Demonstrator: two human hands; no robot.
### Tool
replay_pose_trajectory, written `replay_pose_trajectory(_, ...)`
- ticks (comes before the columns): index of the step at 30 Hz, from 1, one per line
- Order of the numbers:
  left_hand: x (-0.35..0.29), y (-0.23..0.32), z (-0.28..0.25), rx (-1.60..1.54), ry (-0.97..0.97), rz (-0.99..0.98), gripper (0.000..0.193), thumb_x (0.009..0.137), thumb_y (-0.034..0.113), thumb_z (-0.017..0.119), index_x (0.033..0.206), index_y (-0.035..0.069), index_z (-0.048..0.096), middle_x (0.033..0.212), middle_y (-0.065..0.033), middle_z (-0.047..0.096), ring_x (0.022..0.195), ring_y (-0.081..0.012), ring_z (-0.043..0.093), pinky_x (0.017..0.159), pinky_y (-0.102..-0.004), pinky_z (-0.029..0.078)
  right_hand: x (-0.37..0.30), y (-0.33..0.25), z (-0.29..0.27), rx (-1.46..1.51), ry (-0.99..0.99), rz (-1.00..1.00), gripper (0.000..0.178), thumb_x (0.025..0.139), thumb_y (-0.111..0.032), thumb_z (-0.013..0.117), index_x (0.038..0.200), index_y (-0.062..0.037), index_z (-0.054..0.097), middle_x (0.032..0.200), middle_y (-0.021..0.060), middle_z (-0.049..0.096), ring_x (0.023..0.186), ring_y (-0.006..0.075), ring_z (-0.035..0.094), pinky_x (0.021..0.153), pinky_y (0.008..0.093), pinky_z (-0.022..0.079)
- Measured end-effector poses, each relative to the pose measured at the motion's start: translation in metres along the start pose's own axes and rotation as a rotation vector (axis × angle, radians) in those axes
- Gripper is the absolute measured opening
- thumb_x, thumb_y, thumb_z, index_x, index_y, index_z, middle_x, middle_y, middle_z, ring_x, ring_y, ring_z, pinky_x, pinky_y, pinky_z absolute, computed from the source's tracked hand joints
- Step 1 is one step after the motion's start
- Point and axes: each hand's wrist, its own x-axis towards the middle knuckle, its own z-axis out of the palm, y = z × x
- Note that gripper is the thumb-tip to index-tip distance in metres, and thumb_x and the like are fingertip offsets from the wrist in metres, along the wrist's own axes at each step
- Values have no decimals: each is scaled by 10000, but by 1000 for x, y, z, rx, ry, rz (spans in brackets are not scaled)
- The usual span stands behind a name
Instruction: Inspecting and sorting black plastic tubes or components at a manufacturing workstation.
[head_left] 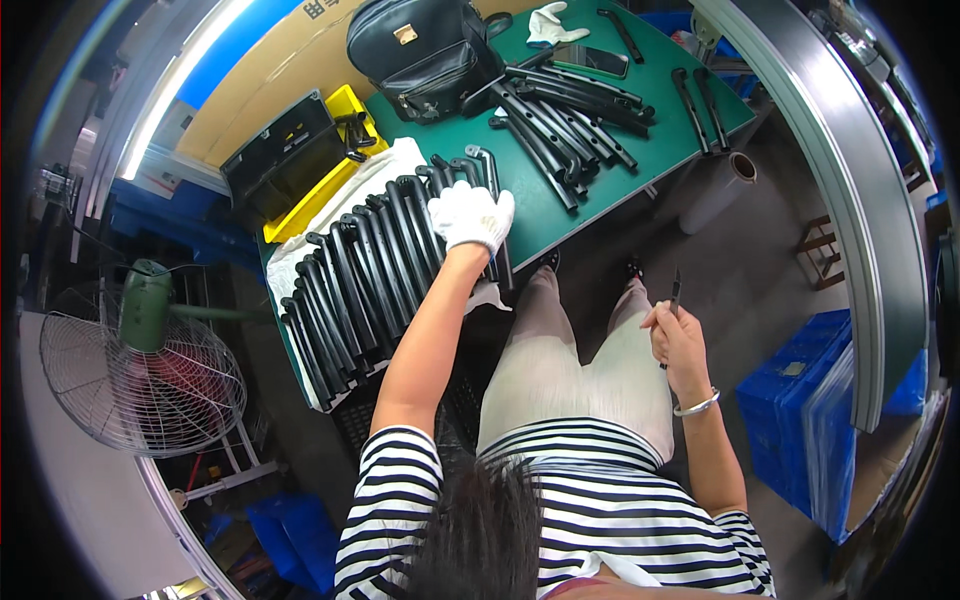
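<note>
My left hand (470,216), in a white glove, rests over the right end of a row of black tubes (385,250). Its fingers bend round a black tube (503,262) with a flattened, holed end; the fingertips are partly hidden. The row lies side by side on a white cloth (402,160) on the green table (620,185). Bare and away from the table, my right hand (680,345) grips a slim black pen-shaped tool (676,288), its narrow tip pointing up. The tool's exact kind is unclear.
More black tubes (570,125) lie piled at the table's far right, near a phone (592,60) and a white glove (553,25). A black backpack (425,60) and a yellow bin (325,190) stand behind. A fan (145,370) is left; blue crates (800,410) are right.
</note>
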Motion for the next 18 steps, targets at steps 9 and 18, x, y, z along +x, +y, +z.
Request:
replay_pose_trajectory(9, 20, 7, 43, 74, 129, -8, 419, 895, 466, 556, 898, 107, 772, 999, -123, 642, 984, -311, 591, 847, -486, 416, -13, 16, -34, 47, 106, 59, 303, 1067, -214, 484, 842, -41, 589, 562, -96, 380, 436, 2, 279, 407, 198, 225)
replay_pose_trajectory(18, 32, 24, 19, -40, 360, 101, 420, 841, 497, 667, 900, 82, 664, 946, -140, 612, 900, -327, 597, 771, -462, 459, -15, 24, -40, 101, 143, 100, 286, 1053, -201, 494, 844, -34, 594, 558, -93, 382, 428, 7, 281, 408, 210, 224)
